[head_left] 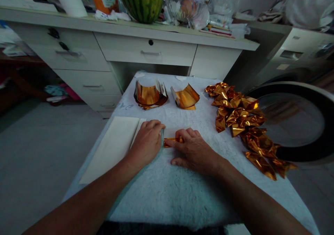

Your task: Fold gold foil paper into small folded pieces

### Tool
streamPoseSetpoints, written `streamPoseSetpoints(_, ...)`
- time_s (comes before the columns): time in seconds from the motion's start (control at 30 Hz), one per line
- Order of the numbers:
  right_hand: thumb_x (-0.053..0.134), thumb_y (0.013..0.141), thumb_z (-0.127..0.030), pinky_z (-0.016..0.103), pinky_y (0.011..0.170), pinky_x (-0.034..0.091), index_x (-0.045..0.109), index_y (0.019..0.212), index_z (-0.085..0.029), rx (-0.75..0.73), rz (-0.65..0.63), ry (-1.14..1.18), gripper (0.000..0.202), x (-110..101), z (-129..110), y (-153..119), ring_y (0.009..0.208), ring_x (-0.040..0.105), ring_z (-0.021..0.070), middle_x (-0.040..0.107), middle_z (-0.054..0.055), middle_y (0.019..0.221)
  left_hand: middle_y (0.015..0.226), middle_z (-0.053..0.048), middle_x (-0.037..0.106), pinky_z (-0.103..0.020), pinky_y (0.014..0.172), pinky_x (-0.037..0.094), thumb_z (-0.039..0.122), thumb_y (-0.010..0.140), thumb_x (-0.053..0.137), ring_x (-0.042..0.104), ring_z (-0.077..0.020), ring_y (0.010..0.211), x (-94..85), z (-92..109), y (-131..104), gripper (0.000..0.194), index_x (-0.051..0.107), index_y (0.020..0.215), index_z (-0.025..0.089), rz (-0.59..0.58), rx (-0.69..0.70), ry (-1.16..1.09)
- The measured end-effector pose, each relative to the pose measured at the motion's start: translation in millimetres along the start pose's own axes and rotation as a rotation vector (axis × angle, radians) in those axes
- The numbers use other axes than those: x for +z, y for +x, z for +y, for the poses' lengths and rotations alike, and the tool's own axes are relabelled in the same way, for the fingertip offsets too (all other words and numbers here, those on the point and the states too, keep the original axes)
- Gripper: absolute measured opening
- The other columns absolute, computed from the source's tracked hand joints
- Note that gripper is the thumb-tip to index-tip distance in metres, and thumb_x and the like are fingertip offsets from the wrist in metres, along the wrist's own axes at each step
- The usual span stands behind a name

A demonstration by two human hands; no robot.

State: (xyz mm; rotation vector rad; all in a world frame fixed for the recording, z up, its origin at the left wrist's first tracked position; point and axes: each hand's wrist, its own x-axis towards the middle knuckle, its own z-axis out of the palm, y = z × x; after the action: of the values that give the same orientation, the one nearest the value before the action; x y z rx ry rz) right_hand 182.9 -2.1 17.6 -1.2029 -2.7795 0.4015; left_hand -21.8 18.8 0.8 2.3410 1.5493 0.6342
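Note:
A piece of gold foil paper point(169, 143), pale on its upper part and with a narrow gold strip along the near edge, lies flat on the cloth-covered table between my hands. My left hand point(148, 139) is closed at its left end, with the fingertips partly hidden. My right hand point(194, 151) presses the gold strip with the index finger; its other fingers curl over the paper and the thumb rests on the cloth. Under and beside my left forearm lies a flat whitish board or folded sheet point(112, 144).
Two curved stacks of gold paper, one larger point(148, 95) and one smaller point(186, 97), stand farther back. Folded gold foil pieces point(242, 116) heap along the right side. Beyond are a white drawer desk point(151, 50) holding a watermelon point(142, 2), and an open washer door point(292, 120).

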Motion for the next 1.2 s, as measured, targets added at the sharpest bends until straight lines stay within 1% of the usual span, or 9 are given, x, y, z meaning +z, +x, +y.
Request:
streamPoseSetpoints(0.1,0.040,0.088,-0.073,0.044,0.086,0.036,0.051,0.141,-0.035,-0.004,0.009,0.000,0.066,0,0,0,0.099,0.044,0.0275,0.051,0.011,0.114,0.118,-0.011,0.061,-0.044,0.099,0.044,0.008,0.089,0.041,0.052,-0.0276,0.109,1.1,0,0,0.036,0.065,0.115,0.013,-0.003,-0.017,0.051)
streamPoseSetpoints(0.27,0.040,0.088,-0.074,0.044,0.085,0.036,0.051,0.141,-0.035,0.009,0.004,-0.011,0.066,-1,-1,0,0.098,0.045,0.0276,0.052,0.010,0.113,0.113,-0.010,0.061,-0.043,0.097,0.044,0.012,0.091,0.047,0.052,-0.0272,0.105,2.0,1,2,0.030,0.065,0.114,0.015,-0.015,-0.022,0.082)
streamPoseSetpoints(0.37,0.041,0.090,-0.071,0.044,0.086,0.034,0.053,0.138,-0.033,0.003,0.015,-0.043,0.062,-2,-4,0,0.100,0.045,0.0280,0.054,0.010,0.115,0.110,-0.009,0.060,-0.043,0.094,0.045,0.016,0.090,0.052,0.051,-0.0270,0.102,2.7,2,3,0.025,0.065,0.111,0.017,-0.005,-0.036,0.104)
streamPoseSetpoints(0.47,0.049,0.090,-0.065,0.045,0.088,0.033,0.055,0.134,-0.030,0.000,0.020,-0.097,0.056,-3,-9,0,0.102,0.045,0.0284,0.056,0.008,0.117,0.108,-0.009,0.060,-0.043,0.092,0.045,0.018,0.088,0.057,0.051,-0.0273,0.101,3.6,2,4,0.022,0.065,0.109,0.018,0.007,-0.048,0.103)
streamPoseSetpoints(0.57,0.053,0.090,-0.061,0.046,0.089,0.032,0.055,0.132,-0.027,0.005,0.016,-0.135,0.054,-3,-14,0,0.104,0.046,0.0284,0.058,0.008,0.120,0.108,-0.010,0.060,-0.043,0.093,0.044,0.018,0.088,0.056,0.051,-0.0280,0.102,4.3,1,4,0.023,0.064,0.110,0.017,0.014,-0.056,0.083)
streamPoseSetpoints(0.77,0.049,0.091,-0.063,0.048,0.093,0.032,0.052,0.135,-0.027,0.014,0.020,-0.109,0.058,-1,-17,-1,0.107,0.045,0.0296,0.056,0.007,0.127,0.106,-0.008,0.060,-0.040,0.093,0.044,0.018,0.087,0.057,0.052,-0.0268,0.101,3.7,1,5,0.024,0.066,0.110,0.021,0.012,-0.065,0.075)
streamPoseSetpoints(0.9,0.047,0.092,-0.064,0.049,0.093,0.033,0.051,0.137,-0.027,0.015,0.013,-0.079,0.058,-1,-16,-2,0.108,0.045,0.0303,0.055,0.007,0.129,0.106,-0.009,0.060,-0.041,0.093,0.044,0.016,0.088,0.056,0.052,-0.0270,0.101,2.5,3,6,0.024,0.067,0.108,0.020,-0.007,-0.075,0.069)
streamPoseSetpoints(1.1,0.047,0.092,-0.064,0.049,0.093,0.035,0.049,0.140,-0.028,0.025,0.008,-0.042,0.060,-3,-16,-2,0.110,0.045,0.0305,0.053,0.009,0.131,0.104,-0.009,0.059,-0.042,0.094,0.044,0.014,0.086,0.056,0.052,-0.0271,0.101,2.7,4,7,0.020,0.067,0.102,0.018,-0.012,-0.093,0.046)
streamPoseSetpoints(1.2,0.046,0.092,-0.065,0.049,0.093,0.036,0.050,0.139,-0.028,0.024,0.005,-0.029,0.060,-4,-16,-2,0.110,0.045,0.0307,0.054,0.010,0.130,0.101,-0.009,0.059,-0.042,0.092,0.044,0.012,0.085,0.055,0.053,-0.0267,0.100,2.4,5,8,0.017,0.066,0.096,0.019,-0.016,-0.102,0.034)
